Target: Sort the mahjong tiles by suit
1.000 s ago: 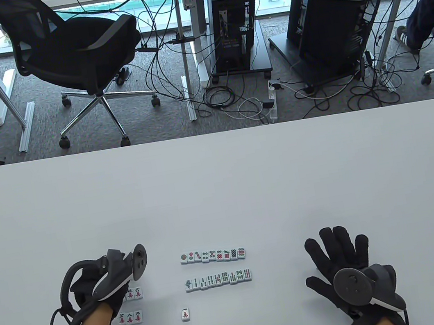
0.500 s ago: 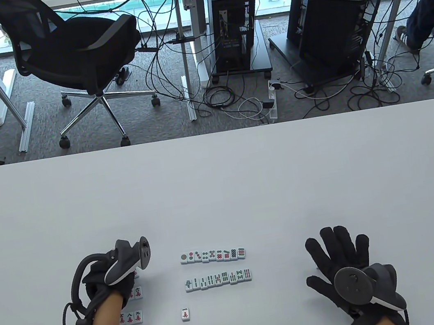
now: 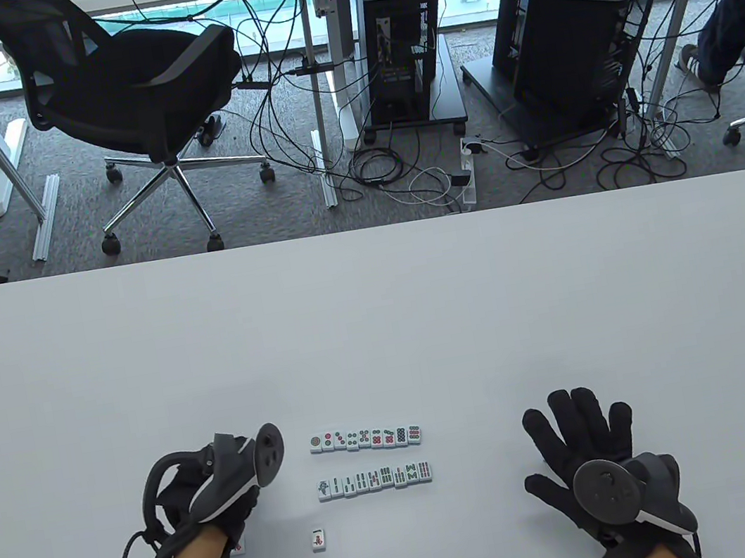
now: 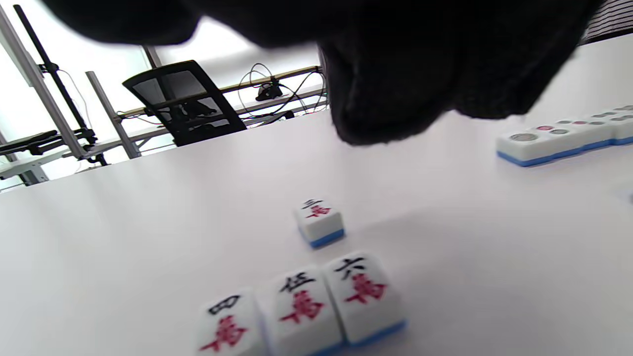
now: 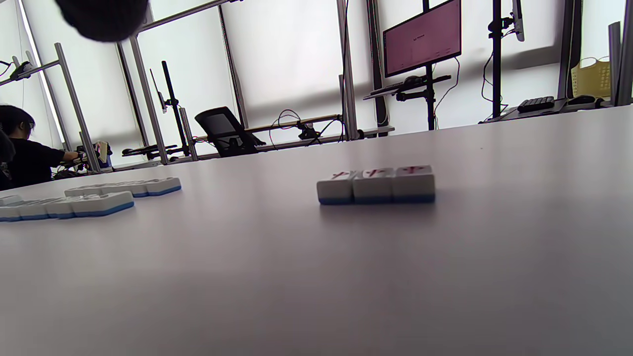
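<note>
Two rows of mahjong tiles lie mid-table: a circle row point(image 3: 364, 439) and a bamboo row point(image 3: 374, 480). One character tile point(image 3: 318, 539) lies alone in front of them. My left hand point(image 3: 229, 510) hovers over the character tiles and hides most of them; one tile edge point(image 3: 239, 548) shows. In the left wrist view three character tiles point(image 4: 301, 306) sit side by side, a single one point(image 4: 319, 220) lies beyond, and my fingers point(image 4: 395, 99) hang above them, holding nothing. My right hand point(image 3: 577, 434) rests flat with fingers spread, away from the rows.
The right wrist view shows three tiles point(image 5: 376, 184) side by side and the two rows point(image 5: 99, 195) to its left. The white table point(image 3: 382, 334) stretches far beyond the tiles. An office chair point(image 3: 126, 85) and computer towers stand on the floor behind.
My left hand has moved right and toward the near edge, and now covers the character tiles that showed before. The right hand has not moved.
</note>
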A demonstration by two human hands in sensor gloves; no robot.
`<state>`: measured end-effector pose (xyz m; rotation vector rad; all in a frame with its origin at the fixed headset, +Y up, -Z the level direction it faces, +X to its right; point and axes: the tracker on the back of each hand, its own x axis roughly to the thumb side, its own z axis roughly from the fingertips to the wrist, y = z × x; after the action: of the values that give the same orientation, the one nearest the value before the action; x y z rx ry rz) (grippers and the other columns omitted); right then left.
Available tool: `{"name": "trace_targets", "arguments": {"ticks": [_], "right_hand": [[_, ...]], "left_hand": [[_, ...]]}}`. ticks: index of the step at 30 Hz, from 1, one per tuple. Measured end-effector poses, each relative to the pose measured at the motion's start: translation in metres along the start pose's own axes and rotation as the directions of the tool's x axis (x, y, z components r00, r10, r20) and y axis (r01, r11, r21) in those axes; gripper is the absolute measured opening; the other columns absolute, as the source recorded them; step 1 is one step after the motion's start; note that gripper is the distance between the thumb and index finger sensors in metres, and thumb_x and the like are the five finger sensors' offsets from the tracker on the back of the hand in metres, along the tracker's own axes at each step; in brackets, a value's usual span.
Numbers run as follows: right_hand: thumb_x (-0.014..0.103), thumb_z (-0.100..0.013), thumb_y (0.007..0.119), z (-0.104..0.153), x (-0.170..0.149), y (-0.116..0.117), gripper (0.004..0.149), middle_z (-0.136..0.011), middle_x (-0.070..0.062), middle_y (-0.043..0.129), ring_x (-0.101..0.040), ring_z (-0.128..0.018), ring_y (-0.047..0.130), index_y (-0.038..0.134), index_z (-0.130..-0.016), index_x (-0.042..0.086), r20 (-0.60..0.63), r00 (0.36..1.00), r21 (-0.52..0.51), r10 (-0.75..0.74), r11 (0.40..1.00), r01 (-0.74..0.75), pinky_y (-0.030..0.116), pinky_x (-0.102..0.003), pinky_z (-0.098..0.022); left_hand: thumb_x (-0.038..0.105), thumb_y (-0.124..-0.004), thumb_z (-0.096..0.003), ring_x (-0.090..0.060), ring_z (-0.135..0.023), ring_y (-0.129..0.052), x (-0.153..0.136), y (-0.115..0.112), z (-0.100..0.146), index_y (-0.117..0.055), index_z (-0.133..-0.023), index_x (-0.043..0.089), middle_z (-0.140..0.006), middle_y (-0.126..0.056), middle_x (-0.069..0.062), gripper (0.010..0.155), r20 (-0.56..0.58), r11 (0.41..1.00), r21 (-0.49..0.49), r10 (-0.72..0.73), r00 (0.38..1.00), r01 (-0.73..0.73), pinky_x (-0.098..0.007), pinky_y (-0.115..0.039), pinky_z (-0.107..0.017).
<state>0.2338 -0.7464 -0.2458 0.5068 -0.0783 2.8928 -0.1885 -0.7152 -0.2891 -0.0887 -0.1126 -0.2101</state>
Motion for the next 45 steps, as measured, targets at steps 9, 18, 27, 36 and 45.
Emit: {"name": "trace_targets", "arguments": {"ticks": [9,18,27,36,45], "right_hand": [[0.062,-0.051,0.058,0.001,0.0,0.0,0.077,-0.118,-0.009,0.004,-0.038,-0.104,-0.003,0.015,-0.11,0.036,0.003,1.0,-0.008,-0.001,1.0,0.001,0.006,-0.07,-0.071],[0.062,-0.051,0.057,0.001,0.002,0.001,0.077,-0.118,-0.009,0.005,-0.038,-0.104,-0.003,0.015,-0.11,0.036,0.014,1.0,-0.007,-0.003,1.0,0.003,0.006,-0.07,-0.071],[0.062,-0.051,0.058,0.001,0.003,0.002,0.077,-0.118,-0.009,0.005,-0.038,-0.104,-0.002,0.016,-0.111,0.035,0.016,1.0,0.002,0.008,1.0,-0.008,0.006,-0.07,-0.071],[0.062,-0.051,0.057,0.001,0.003,0.002,0.077,-0.118,-0.009,0.005,-0.039,-0.104,-0.002,0.017,-0.111,0.035,0.015,1.0,0.003,0.007,1.0,-0.007,0.007,-0.07,-0.071],[0.062,-0.051,0.057,0.0,0.003,0.001,0.077,-0.118,-0.009,0.005,-0.039,-0.104,-0.002,0.017,-0.111,0.035,0.012,1.0,0.006,0.008,1.0,-0.008,0.007,-0.07,-0.071]], "left_hand": [[0.052,-0.09,-0.0276,-0.003,-0.006,-0.091,0.082,-0.005,0.035,-0.086,-0.08,0.021,-0.035,-0.101,0.016,0.061,0.261,0.998,-0.045,-0.037,0.965,0.05,-0.033,-0.087,-0.02],[0.053,-0.091,-0.0256,-0.003,-0.004,-0.09,0.093,-0.024,0.034,-0.088,-0.078,0.023,-0.032,-0.101,0.017,0.06,0.276,0.977,-0.044,-0.191,0.942,0.211,-0.033,-0.087,-0.019],[0.054,-0.089,-0.0264,-0.004,-0.008,-0.093,0.088,-0.029,0.034,-0.087,-0.079,0.023,-0.037,-0.102,0.016,0.061,0.277,0.975,-0.064,-0.188,0.942,0.214,-0.034,-0.087,-0.021],[0.054,-0.089,-0.0271,-0.005,-0.012,-0.095,0.069,-0.008,0.033,-0.083,-0.084,0.024,-0.043,-0.103,0.015,0.065,0.223,0.984,-0.072,-0.145,0.964,0.165,-0.035,-0.087,-0.024],[0.053,-0.089,-0.028,-0.006,-0.013,-0.096,0.001,0.024,-0.001,-0.084,-0.084,0.024,-0.044,-0.103,0.014,0.063,-0.023,0.989,-0.042,-0.143,0.989,0.142,-0.035,-0.087,-0.026]]}}
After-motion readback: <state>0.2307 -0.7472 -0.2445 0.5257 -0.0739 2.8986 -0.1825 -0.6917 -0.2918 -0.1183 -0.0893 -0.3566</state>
